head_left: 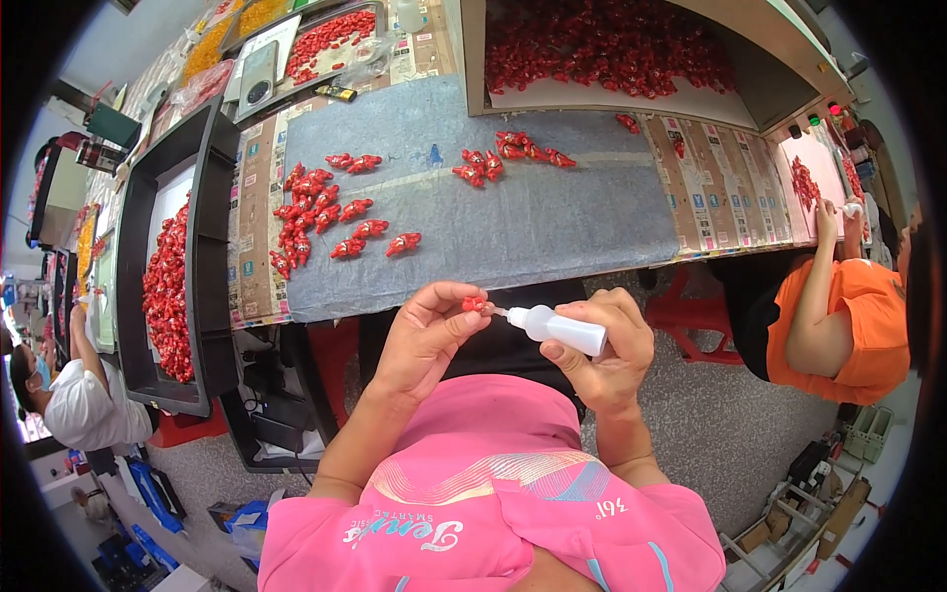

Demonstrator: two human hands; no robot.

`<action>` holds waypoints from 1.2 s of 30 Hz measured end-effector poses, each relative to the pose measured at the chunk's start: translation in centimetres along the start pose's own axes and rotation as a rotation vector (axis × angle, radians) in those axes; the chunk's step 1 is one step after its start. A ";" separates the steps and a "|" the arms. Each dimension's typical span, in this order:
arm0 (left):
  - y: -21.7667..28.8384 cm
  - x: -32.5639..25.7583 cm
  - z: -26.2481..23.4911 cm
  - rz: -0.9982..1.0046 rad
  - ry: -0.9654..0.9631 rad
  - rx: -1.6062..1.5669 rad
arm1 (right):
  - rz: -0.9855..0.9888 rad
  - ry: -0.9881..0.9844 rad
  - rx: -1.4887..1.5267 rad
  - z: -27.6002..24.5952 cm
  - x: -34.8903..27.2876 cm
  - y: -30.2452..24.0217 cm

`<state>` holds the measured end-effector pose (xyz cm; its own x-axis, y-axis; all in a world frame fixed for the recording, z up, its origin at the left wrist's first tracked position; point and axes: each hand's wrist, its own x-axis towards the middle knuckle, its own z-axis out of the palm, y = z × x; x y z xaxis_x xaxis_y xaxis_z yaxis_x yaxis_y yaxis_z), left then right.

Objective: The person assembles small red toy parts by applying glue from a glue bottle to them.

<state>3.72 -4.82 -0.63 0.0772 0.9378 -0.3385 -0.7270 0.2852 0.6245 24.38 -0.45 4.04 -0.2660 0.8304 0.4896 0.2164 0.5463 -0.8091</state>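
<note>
Between the thumb and fingers of my left hand [431,331] is a small red figurine [477,305], pinched in front of my chest. My right hand [614,350] grips a white squeeze bottle [564,330], tilted so its narrow nozzle points left and meets the figurine or comes very close to it. Several similar red figurines [314,212] lie grouped on the left of the blue-grey mat [434,237]. Two smaller clusters, one with a row of figurines [533,150], sit farther back toward the middle.
A black tray [215,257] full of red pieces stands at the left. At the back, a large open box [473,59] holds many more. Beside a phone [258,74] lies another tray of red pieces. A person in an orange shirt [848,331] works at the right, another in white at the left.
</note>
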 end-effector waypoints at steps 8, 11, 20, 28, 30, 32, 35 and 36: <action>-0.2 -0.1 -0.1 -0.014 -0.020 -0.012 | -0.009 0.011 -0.012 0.0 -0.1 0.3; -0.1 -0.1 0.1 -0.018 -0.008 -0.014 | -0.013 -0.001 -0.024 -0.1 -0.1 0.2; 0.0 -0.1 0.0 -0.013 -0.019 -0.007 | -0.010 0.020 -0.005 0.0 -0.2 0.5; 0.9 -0.4 -0.2 0.013 0.013 -0.002 | 0.089 0.152 0.082 0.8 0.8 2.6; 1.1 -0.3 -0.3 0.023 0.017 0.006 | 0.158 0.163 0.137 1.8 1.6 3.5; 1.2 -0.4 -0.5 0.051 0.020 0.008 | 0.224 0.172 0.195 3.0 2.7 4.6; 1.3 -0.5 -0.4 0.052 0.032 -0.002 | 0.193 0.139 0.109 4.3 4.4 5.8; 1.2 -0.6 -0.5 0.057 0.027 -0.005 | 0.131 0.097 0.052 4.6 4.9 6.0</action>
<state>2.49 -5.17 -0.02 0.0175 0.9468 -0.3215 -0.7330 0.2308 0.6399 20.06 6.34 0.10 -0.1465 0.9022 0.4057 0.1933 0.4283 -0.8827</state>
